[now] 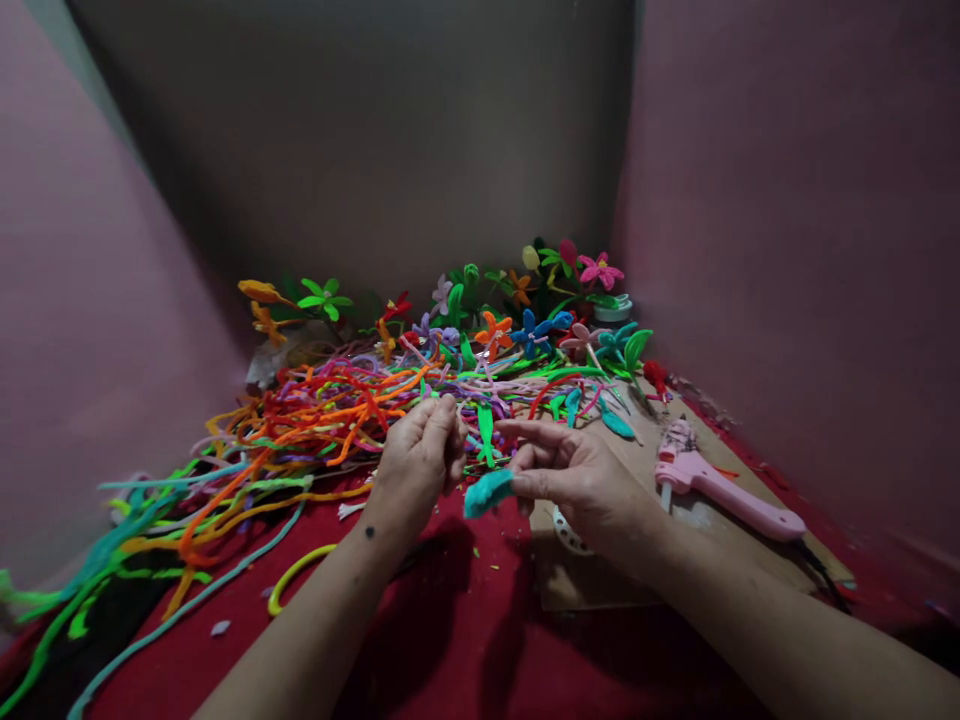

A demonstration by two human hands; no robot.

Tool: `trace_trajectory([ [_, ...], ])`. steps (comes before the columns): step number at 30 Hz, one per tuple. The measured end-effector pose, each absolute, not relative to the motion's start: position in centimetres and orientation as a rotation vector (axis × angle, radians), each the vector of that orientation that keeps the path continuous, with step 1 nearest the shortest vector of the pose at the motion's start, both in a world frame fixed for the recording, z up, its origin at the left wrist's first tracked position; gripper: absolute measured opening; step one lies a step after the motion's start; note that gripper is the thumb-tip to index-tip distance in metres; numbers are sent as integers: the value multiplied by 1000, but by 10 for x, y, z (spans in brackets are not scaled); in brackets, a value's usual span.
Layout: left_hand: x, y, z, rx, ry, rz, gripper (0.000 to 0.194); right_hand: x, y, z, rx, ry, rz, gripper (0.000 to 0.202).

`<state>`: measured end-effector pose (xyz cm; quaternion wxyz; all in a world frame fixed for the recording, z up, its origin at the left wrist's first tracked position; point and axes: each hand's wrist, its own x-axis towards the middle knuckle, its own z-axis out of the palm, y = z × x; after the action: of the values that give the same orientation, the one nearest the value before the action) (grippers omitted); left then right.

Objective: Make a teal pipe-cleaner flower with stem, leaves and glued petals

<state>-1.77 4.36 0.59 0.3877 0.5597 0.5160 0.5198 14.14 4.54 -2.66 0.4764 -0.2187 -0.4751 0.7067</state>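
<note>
Between the thumb and fingers of my right hand [577, 485] is a teal fuzzy petal [487, 493], made of pipe cleaner and pointing left. My left hand [424, 440] is closed, thumb pressed against the curled fingers; whatever it may hold is hidden. The two hands are close together but apart, over the front of the pile of coloured pipe cleaners [322, 420]. A bright green pipe-cleaner leaf [486, 432] shows in the gap between them. More teal petals [616, 418] lie just beyond my right hand.
A pink glue gun [731, 495] rests on a brown board [592, 590] at the right, its cord trailing off. Finished pipe-cleaner flowers [531, 333] stand along the back. A yellow loop [296, 578] lies by my left forearm on the red cloth [247, 650]. Walls close in both sides.
</note>
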Motion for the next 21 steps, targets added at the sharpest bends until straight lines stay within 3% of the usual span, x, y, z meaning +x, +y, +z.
trace_trajectory([
  [4,-17,43,6,1520,1441,1133,42,143,51,-28,-511,-969,1723,34],
  [8,-13,42,8,1562,1284,1077,11,144,54,-26,-542,-822,1734,34],
  [13,-4,36,3,1486,1107,1010,15,140,53,-27,-567,-739,1662,27],
  [21,5,33,-13,1280,1156,1225,18,132,51,-34,-590,-825,1635,15],
])
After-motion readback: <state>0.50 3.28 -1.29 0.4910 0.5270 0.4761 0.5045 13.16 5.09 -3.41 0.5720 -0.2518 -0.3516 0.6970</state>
